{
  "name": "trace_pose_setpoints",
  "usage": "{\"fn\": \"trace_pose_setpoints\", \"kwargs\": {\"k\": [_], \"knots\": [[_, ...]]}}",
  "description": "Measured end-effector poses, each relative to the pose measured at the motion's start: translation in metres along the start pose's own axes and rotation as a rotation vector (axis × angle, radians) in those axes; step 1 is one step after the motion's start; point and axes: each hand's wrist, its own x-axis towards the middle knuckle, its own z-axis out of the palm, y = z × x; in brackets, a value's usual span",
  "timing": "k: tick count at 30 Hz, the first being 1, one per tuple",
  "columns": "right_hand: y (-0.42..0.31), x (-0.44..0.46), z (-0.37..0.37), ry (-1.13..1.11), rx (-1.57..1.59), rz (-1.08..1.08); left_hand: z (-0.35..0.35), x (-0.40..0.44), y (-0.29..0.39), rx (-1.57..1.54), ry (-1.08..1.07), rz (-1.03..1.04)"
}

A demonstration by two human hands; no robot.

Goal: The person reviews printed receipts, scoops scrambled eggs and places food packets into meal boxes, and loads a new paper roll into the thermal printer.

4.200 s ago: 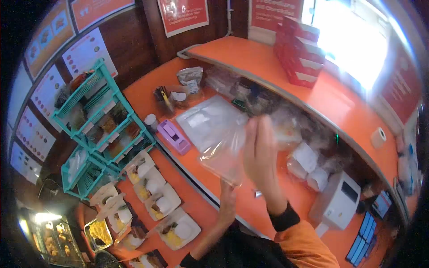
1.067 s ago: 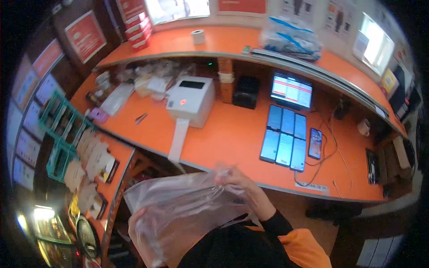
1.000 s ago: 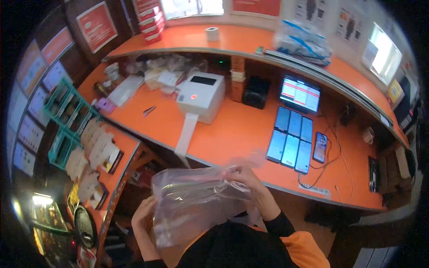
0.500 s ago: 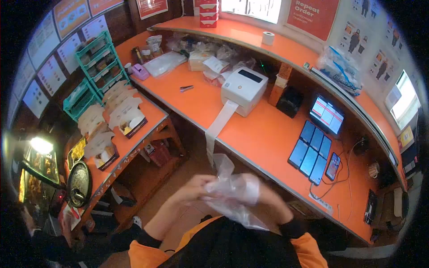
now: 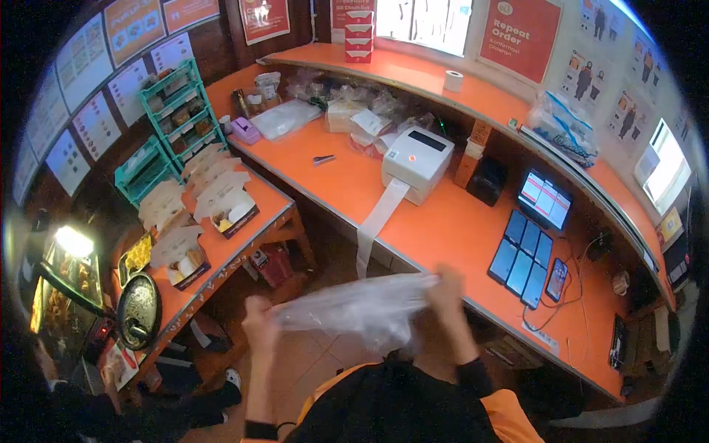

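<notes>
The clear plastic bag (image 5: pixel 358 304) is stretched in mid-air in front of the wearer's body, over the tiled floor (image 5: pixel 314 354). The left hand (image 5: pixel 260 325) grips one end and the right hand (image 5: pixel 447 292) grips the other; both are blurred, so exact finger placement cannot be told. Ahead, the orange counter (image 5: pixel 332 192) carries a white printer (image 5: pixel 417 164), whose paper strip (image 5: pixel 379 225) hangs over the front edge, its lower end near the bag in view. To the printer's right are a lit screen (image 5: pixel 545 198), a block of six phones (image 5: pixel 521 257), a separate phone (image 5: pixel 557 280) and loose cables (image 5: pixel 572 308). The side table (image 5: pixel 255 235) at left holds open food boxes (image 5: pixel 235 210) and a round black pan (image 5: pixel 139 310), the pan close to the table's near edge. At lower left, a co-worker's shoe (image 5: pixel 233 379) rests on the floor near this table. The counter's grey-trimmed edge runs diagonally past the right hand, which overlaps it in view; contact cannot be determined. Open floor lies between the side table and the counter, beneath the bag.
</notes>
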Motion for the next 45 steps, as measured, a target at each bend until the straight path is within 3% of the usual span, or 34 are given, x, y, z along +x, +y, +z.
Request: {"fn": "trace_pose_setpoints", "kwargs": {"k": [2, 3, 5, 8, 9, 10, 12, 13, 15, 17, 18, 19, 20, 21, 22, 23, 24, 25, 26, 28, 30, 31, 32, 33, 34, 36, 38, 39, 40, 42, 43, 45], "knots": [[-0.055, 0.003, -0.024, 0.062, -0.135, -0.019, -0.009, -0.008, -0.077, 0.199, -0.167, 0.022], [-0.079, 0.003, -0.03, 0.111, -0.278, -0.036, -0.015, -0.014, -0.06, 0.201, -0.179, 0.014], [-0.105, 0.007, -0.004, 0.136, -0.156, -0.159, -0.018, -0.018, 0.009, 0.501, 0.19, 0.547], [-0.166, -0.007, 0.031, 0.033, 0.017, -0.587, 0.017, -0.018, 0.032, 0.203, 0.059, 0.771], [-0.186, -0.014, 0.029, 0.014, 0.059, -0.734, 0.037, -0.005, 0.032, 0.029, 0.002, 0.757], [-0.186, -0.006, 0.027, 0.018, 0.051, -0.731, 0.054, 0.01, 0.031, -0.146, -0.053, 0.741], [-0.184, 0.03, 0.018, 0.192, -0.488, -0.75, 0.045, 0.067, -0.005, 0.139, -0.106, 0.719], [-0.17, 0.063, -0.001, 0.209, -0.459, -0.51, 0.009, 0.087, 0.01, 0.134, -0.153, 0.533], [-0.139, 0.106, -0.005, 0.226, -0.43, -0.271, -0.014, 0.111, 0.02, 0.123, -0.2, 0.348], [-0.111, 0.137, 0.016, 0.448, -0.462, -0.573, 0.018, 0.127, 0.006, 0.262, 0.102, 0.547], [-0.109, 0.134, 0.037, 0.247, -0.022, -0.504, 0.032, 0.128, 0.003, 0.261, 0.086, 0.549], [-0.125, 0.134, 0.044, -0.128, 0.473, -0.363, 0.047, 0.136, 0.006, 0.394, 0.11, 0.462], [-0.141, 0.133, 0.052, -0.394, 0.926, -0.071, 0.062, 0.145, 0.005, 0.523, 0.138, 0.37], [-0.15, 0.137, 0.049, -0.864, 1.389, 0.327, 0.067, 0.161, -0.019, 0.483, 0.055, 0.231], [-0.145, 0.147, 0.055, -1.079, 1.519, 0.351, 0.073, 0.178, -0.042, 0.452, -0.02, 0.089], [-0.142, 0.161, 0.06, -1.3, 1.643, 0.366, 0.074, 0.201, -0.072, 0.57, -0.021, 0.209], [-0.152, 0.176, 0.057, -1.298, 1.651, 0.36, 0.072, 0.221, -0.067, 0.692, -0.027, 0.336], [-0.164, 0.19, 0.05, -1.121, 1.545, 0.261, 0.076, 0.244, -0.059, 0.429, -0.038, 0.085], [-0.166, 0.216, 0.048, -1.109, 1.517, 0.226, 0.075, 0.265, -0.038, 0.429, -0.032, 0.082], [-0.169, 0.267, 0.042, -1.083, 1.462, 0.158, 0.075, 0.303, -0.011, 0.321, -0.047, 0.366], [-0.188, 0.32, 0.046, -1.113, 0.909, -0.65, 0.086, 0.344, -0.027, 0.534, -0.045, 0.322], [-0.19, 0.34, 0.06, -0.964, 0.558, -0.834, 0.084, 0.365, -0.02, 0.539, -0.012, 0.314], [-0.184, 0.363, 0.086, -0.67, 0.297, -0.898, 0.083, 0.386, -0.013, 0.543, 0.021, 0.305], [-0.179, 0.387, 0.111, -0.396, 0.021, -0.895, 0.085, 0.398, 0.001, 0.474, 0.112, 0.357], [-0.173, 0.409, 0.142, -0.017, -0.166, -0.761, 0.087, 0.412, 0.015, 0.408, 0.201, 0.414], [-0.201, 0.435, 0.157, 0.087, -0.253, -0.525, 0.093, 0.44, 0.029, 0.388, 0.266, 0.448], [-0.218, 0.451, 0.18, 0.119, -0.324, -0.541, 0.097, 0.472, 0.035, 0.34, 0.144, 0.181], [-0.223, 0.459, 0.191, 0.166, -0.393, -0.538, 0.105, 0.483, 0.028, 0.342, 0.145, 0.17], [-0.223, 0.472, 0.208, 0.159, -0.393, -0.537, 0.118, 0.497, 0.018, 0.224, 0.098, 0.333], [-0.219, 0.495, 0.242, -0.303, 0.066, -0.576, 0.14, 0.518, 0.023, 0.103, 0.033, 0.501], [-0.217, 0.496, 0.255, -0.302, 0.062, -0.561, 0.16, 0.525, 0.03, 0.194, 0.079, 0.56], [-0.224, 0.484, 0.275, -0.057, -0.203, -0.65, 0.186, 0.556, 0.003, 0.333, 0.232, 0.637]]}}
